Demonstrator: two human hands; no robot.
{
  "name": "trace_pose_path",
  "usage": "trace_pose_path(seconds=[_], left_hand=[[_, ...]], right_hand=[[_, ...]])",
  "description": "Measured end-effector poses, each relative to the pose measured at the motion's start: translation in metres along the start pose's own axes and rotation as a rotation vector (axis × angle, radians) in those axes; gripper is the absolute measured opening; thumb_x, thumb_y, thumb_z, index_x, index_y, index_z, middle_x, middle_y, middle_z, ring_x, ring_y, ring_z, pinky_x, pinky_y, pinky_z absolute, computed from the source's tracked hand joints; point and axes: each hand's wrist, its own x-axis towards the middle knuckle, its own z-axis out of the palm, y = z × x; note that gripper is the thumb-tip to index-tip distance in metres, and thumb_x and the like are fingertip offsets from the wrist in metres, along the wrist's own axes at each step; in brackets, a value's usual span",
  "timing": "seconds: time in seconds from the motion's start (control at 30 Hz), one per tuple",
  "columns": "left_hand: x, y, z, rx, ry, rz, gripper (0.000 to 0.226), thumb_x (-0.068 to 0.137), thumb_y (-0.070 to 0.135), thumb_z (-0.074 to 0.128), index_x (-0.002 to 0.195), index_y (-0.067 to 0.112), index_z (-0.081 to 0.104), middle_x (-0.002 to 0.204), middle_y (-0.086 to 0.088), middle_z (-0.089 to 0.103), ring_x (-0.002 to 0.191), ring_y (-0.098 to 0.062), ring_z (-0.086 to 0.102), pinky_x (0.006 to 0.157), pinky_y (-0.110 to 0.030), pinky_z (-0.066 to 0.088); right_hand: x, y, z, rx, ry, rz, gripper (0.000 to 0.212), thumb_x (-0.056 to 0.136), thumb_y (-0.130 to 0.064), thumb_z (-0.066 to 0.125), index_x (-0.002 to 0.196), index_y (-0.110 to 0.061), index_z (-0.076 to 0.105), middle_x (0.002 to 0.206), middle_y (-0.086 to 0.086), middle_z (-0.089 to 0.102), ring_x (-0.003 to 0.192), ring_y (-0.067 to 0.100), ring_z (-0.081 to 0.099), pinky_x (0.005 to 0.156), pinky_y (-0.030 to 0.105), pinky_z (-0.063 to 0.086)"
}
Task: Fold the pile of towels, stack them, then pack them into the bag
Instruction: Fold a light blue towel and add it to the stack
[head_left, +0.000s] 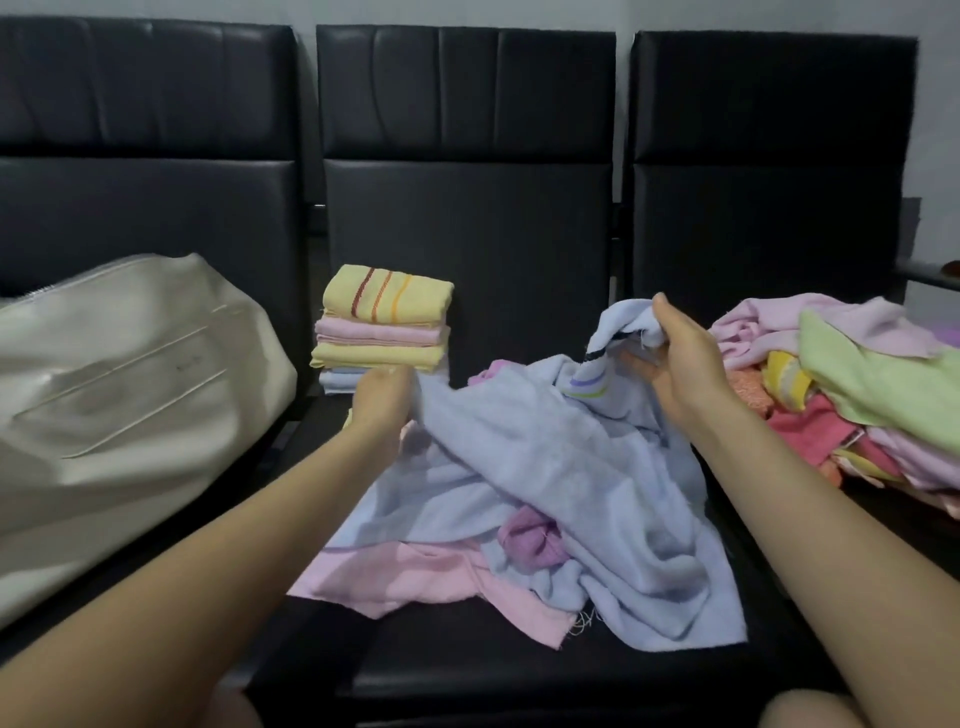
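**Both hands lift a blue towel over the middle seat**

A row of three black padded leather-look seats (467, 218) fills the view, backrests upright behind. On the left seat lies a large cream soft-sided bag (119, 384), slumped on its side with its zip edge toward the backrest. The right seat holds a loose heap of unfolded towels (852, 384) in pink, pale green, red and yellow.

On the middle seat a rumpled light blue terry towel (561, 467) is spread across the cushion. It lies over a flat pale pink towel (395, 577), and a small bunched purple cloth (530, 540) shows among its folds.

At the back left of that seat stands a neat stack of folded towels (382, 332), a yellow striped one on top, pink, yellow and blue below.

The right hand (685, 358) grips a raised corner of the blue towel, fingers curled round it. The left hand (382, 400) pinches its opposite edge, just in front of the stack.
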Motion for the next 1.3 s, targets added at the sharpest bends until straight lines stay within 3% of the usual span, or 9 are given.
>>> trace_pose_path(seconds=[0.1, 0.27, 0.43, 0.53, 0.63, 0.7, 0.87, 1.03, 1.3], left_hand=[[-0.012, -0.003, 0.005, 0.407, 0.079, 0.348, 0.031, 0.096, 0.024, 0.052, 0.124, 0.011, 0.053, 0.122, -0.012, 0.056, 0.111, -0.027, 0.053, 0.09, -0.037, 0.047], [-0.068, 0.019, 0.04, 0.15, -0.309, 0.798, 0.045, 0.102, 0.031, 0.038, 0.146, 0.019, 0.04, 0.146, 0.002, 0.046, 0.134, -0.006, 0.04, 0.113, -0.028, 0.032], [-0.013, 0.013, 0.085, 0.102, -0.732, 0.591, 0.025, 0.097, 0.043, 0.047, 0.114, 0.037, 0.066, 0.125, 0.015, 0.061, 0.12, -0.011, 0.056, 0.111, -0.039, 0.04], [0.055, -0.006, 0.102, 0.147, -0.674, 0.475, 0.022, 0.091, 0.049, 0.052, 0.078, 0.044, 0.07, 0.094, 0.016, 0.068, 0.098, -0.003, 0.063, 0.103, -0.043, 0.046], [-0.046, 0.016, 0.063, 0.109, -0.621, 0.514, 0.032, 0.102, 0.024, 0.039, 0.081, 0.011, 0.06, 0.08, -0.001, 0.058, 0.076, -0.004, 0.055, 0.082, -0.027, 0.046], [-0.072, 0.023, 0.048, 0.036, -0.565, 0.594, 0.029, 0.102, 0.016, 0.04, 0.077, 0.012, 0.053, 0.076, -0.002, 0.049, 0.07, -0.007, 0.045, 0.066, -0.021, 0.04], [-0.068, 0.03, 0.034, -0.002, -0.52, 0.667, 0.02, 0.101, 0.014, 0.048, 0.083, 0.015, 0.057, 0.073, 0.008, 0.05, 0.063, 0.002, 0.044, 0.061, -0.012, 0.038], [-0.067, 0.034, 0.029, -0.026, -0.437, 0.683, 0.03, 0.103, 0.018, 0.043, 0.074, 0.019, 0.048, 0.062, 0.017, 0.041, 0.058, 0.003, 0.037, 0.057, -0.012, 0.034], [-0.048, 0.034, 0.003, 0.378, -0.703, 0.622, 0.049, 0.091, 0.041, 0.061, 0.047, 0.027, 0.045, 0.048, 0.014, 0.034, 0.046, -0.003, 0.031, 0.046, -0.015, 0.025]], right_hand=[[-0.016, -0.02, 0.016, 0.0, -0.091, -0.025, 0.059, 0.102, -0.031, 0.038, 0.095, 0.025, 0.054, 0.105, 0.036, 0.061, 0.089, 0.03, 0.059, 0.074, 0.03, 0.051], [-0.036, -0.051, 0.038, 0.15, -0.081, -0.016, 0.044, 0.1, -0.028, 0.046, 0.111, 0.012, 0.06, 0.103, 0.024, 0.065, 0.093, 0.026, 0.067, 0.077, 0.03, 0.058], [-0.047, -0.067, 0.052, 0.134, -0.122, 0.003, 0.034, 0.096, -0.032, 0.05, 0.083, -0.003, 0.061, 0.071, 0.008, 0.065, 0.07, 0.017, 0.067, 0.066, 0.028, 0.054], [-0.047, -0.062, 0.057, -0.022, -0.082, -0.025, 0.034, 0.097, -0.032, 0.053, 0.071, -0.011, 0.058, 0.063, 0.005, 0.055, 0.062, 0.016, 0.059, 0.059, 0.029, 0.047], [-0.045, -0.052, 0.057, -0.269, -0.037, -0.143, 0.041, 0.098, -0.032, 0.053, 0.072, 0.001, 0.053, 0.064, 0.011, 0.042, 0.058, 0.02, 0.042, 0.055, 0.029, 0.035], [-0.043, -0.045, 0.058, -0.315, -0.034, -0.141, 0.036, 0.098, -0.031, 0.053, 0.079, -0.001, 0.055, 0.062, 0.009, 0.041, 0.054, 0.016, 0.041, 0.051, 0.025, 0.034], [-0.045, -0.029, 0.055, -0.222, -0.076, 0.037, 0.025, 0.097, -0.03, 0.055, 0.087, -0.008, 0.056, 0.064, 0.009, 0.045, 0.057, 0.017, 0.046, 0.053, 0.025, 0.038], [-0.051, -0.017, 0.066, -0.085, -0.058, 0.121, 0.043, 0.101, -0.03, 0.049, 0.109, 0.011, 0.06, 0.095, 0.026, 0.063, 0.087, 0.032, 0.063, 0.081, 0.044, 0.051], [-0.046, -0.029, 0.061, 0.136, 0.004, 0.286, 0.044, 0.098, -0.038, 0.053, 0.111, 0.003, 0.06, 0.105, 0.024, 0.066, 0.096, 0.033, 0.067, 0.086, 0.045, 0.055]])
